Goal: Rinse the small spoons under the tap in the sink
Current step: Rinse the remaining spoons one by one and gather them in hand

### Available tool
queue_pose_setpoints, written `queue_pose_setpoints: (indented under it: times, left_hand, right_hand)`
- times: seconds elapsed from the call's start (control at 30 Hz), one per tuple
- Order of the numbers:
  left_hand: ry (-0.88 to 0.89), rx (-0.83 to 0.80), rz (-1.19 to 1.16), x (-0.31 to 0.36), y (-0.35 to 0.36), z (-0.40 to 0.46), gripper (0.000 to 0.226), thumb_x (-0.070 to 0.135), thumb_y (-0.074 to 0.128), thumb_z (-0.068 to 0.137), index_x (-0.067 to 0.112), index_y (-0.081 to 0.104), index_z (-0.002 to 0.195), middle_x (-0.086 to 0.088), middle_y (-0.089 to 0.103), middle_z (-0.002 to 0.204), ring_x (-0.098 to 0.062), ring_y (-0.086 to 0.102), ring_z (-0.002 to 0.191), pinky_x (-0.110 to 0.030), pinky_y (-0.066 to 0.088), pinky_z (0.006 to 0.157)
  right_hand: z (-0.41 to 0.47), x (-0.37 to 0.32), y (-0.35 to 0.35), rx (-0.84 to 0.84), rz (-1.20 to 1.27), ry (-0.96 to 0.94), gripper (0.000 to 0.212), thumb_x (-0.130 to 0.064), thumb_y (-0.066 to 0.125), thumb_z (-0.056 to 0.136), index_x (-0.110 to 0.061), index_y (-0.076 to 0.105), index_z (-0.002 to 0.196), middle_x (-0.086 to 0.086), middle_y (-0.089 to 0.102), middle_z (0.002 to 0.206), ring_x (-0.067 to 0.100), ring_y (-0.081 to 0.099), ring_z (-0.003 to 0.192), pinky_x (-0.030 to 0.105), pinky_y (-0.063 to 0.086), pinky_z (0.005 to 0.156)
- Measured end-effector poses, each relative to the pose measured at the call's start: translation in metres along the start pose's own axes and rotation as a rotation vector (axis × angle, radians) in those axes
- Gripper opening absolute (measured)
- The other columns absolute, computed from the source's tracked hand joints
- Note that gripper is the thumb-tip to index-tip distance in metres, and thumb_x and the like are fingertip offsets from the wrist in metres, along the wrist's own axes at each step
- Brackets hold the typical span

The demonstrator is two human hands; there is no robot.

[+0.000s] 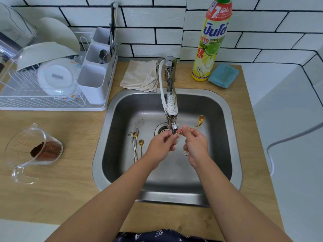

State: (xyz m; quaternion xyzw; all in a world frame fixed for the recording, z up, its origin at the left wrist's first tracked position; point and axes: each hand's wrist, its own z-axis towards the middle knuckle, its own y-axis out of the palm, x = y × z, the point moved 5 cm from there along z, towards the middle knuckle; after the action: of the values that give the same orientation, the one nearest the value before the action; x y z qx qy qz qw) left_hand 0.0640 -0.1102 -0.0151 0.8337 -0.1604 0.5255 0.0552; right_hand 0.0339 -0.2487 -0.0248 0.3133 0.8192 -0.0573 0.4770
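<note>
1. A person's right hand (195,145) is pinching the thin handle of a gold spoon (200,119) under the tap (172,109), the fingers curled round the stem.
2. The left hand (161,147) is pinching the handle's near end just below the spout, its fingers closed on it too.
3. The spoon's long axis is running up and to the right from both sets of fingers, the bowl lying beyond the right hand, which is nearer to it.
4. Whether water is running cannot be told.
5. More small spoons (137,145) are waiting on the floor of the sink (122,105), left of the left fingers, so that hand looks better placed to reach them.
</note>
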Motion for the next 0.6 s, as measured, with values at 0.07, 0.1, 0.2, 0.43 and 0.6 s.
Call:
queue_pose_setpoints:
  times: [0.07, 0.1, 0.2, 0.43, 0.6]
  left_hand:
    - [0.096, -0.002, 0.172, 0.002, -0.004, -0.002, 0.021, 0.032, 0.055, 0.103, 0.035, 0.071, 0.089, 0.013, 0.065, 0.073, 0.001, 0.062, 0.062, -0.016, 0.054, 0.065]
    - [0.108, -0.002, 0.182, 0.001, -0.005, -0.002, 0.025, 0.033, 0.053, 0.103, 0.035, 0.070, 0.085, 0.011, 0.066, 0.070, -0.002, 0.062, 0.059, -0.020, 0.053, 0.063]
    - [0.059, -0.002, 0.073, 0.000, -0.005, -0.004, 0.033, 0.040, 0.055, 0.101, 0.029, 0.070, 0.073, 0.002, 0.063, 0.057, -0.013, 0.055, 0.047, -0.027, 0.047, 0.053]
    - [-0.143, -0.314, -0.282, -0.006, 0.006, -0.012, 0.034, 0.033, 0.043, 0.107, 0.008, 0.061, 0.121, -0.014, 0.077, 0.103, -0.025, 0.075, 0.083, -0.029, 0.058, 0.079]
    - [-0.117, -0.057, -0.077, -0.003, -0.007, -0.005, 0.045, 0.045, 0.062, 0.097, 0.016, 0.069, 0.063, -0.011, 0.065, 0.057, -0.017, 0.055, 0.046, -0.027, 0.047, 0.054]
  right_hand:
    - [0.001, -0.001, -0.001, 0.002, -0.012, 0.009, 0.022, -0.031, 0.075, 0.095, -0.015, 0.074, 0.080, 0.003, 0.082, 0.090, 0.009, 0.027, 0.041, 0.022, 0.027, 0.038]
    - [0.000, -0.001, 0.000, 0.000, -0.013, 0.015, 0.023, -0.032, 0.076, 0.094, -0.017, 0.075, 0.077, 0.002, 0.082, 0.088, 0.008, 0.027, 0.041, 0.022, 0.027, 0.038]
    - [0.000, 0.000, 0.003, 0.004, -0.002, 0.037, 0.026, -0.032, 0.076, 0.094, -0.019, 0.077, 0.071, 0.001, 0.081, 0.086, 0.007, 0.028, 0.040, 0.022, 0.028, 0.040]
    - [-0.002, -0.004, 0.002, -0.037, -0.011, 0.061, 0.028, -0.032, 0.074, 0.096, -0.004, 0.076, 0.094, -0.008, 0.072, 0.062, -0.001, 0.051, 0.038, 0.019, 0.047, 0.042]
    - [-0.004, 0.000, 0.006, -0.027, -0.079, 0.055, 0.028, -0.034, 0.078, 0.092, -0.016, 0.068, 0.074, 0.001, 0.080, 0.084, 0.007, 0.028, 0.041, 0.021, 0.029, 0.040]
